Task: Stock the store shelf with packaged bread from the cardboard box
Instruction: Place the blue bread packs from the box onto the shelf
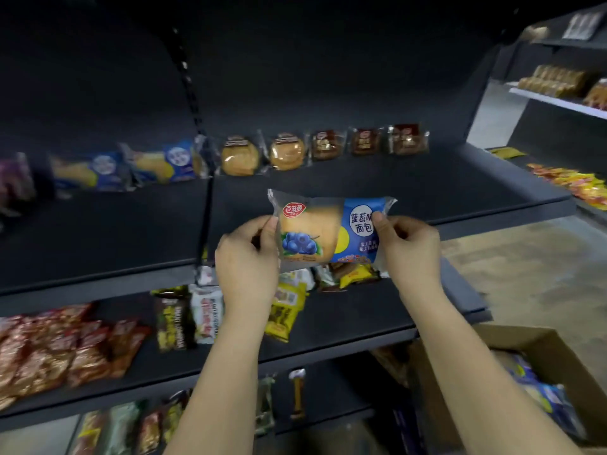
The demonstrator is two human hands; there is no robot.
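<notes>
**Blueberry bread held in both hands before a half-bare shelf**

The dark upper shelf (361, 195) ran across the middle of the frame, its front edge passing just behind the hands. Most of its surface was bare: a row of wrapped buns (292, 151) and blue-and-yellow bread packs (131, 165) stood only along the back wall, leaving open room from there to the front lip. A perforated upright (193, 103) rose at centre left, splitting the shelf into two bays.

The bread packet (323, 231), clear wrap with a blueberry picture and a blue panel, was held level in the centre of the frame, in front of the shelf edge and above the shelf below. The left hand (246, 261) pinched its left sealed end between thumb and fingers; the right hand (410, 247) pinched the right end the same way. Both grips were closed on the packet.

The lower shelf (345, 323) held red snack bags (59, 346) at lower left and yellow and white packs (285, 310) under the hands. The cardboard box (538, 343) sat open at lower right, blue packets visible inside, on a pale floor (512, 254). A second shelving unit (558, 103) with goods stood at upper right.
</notes>
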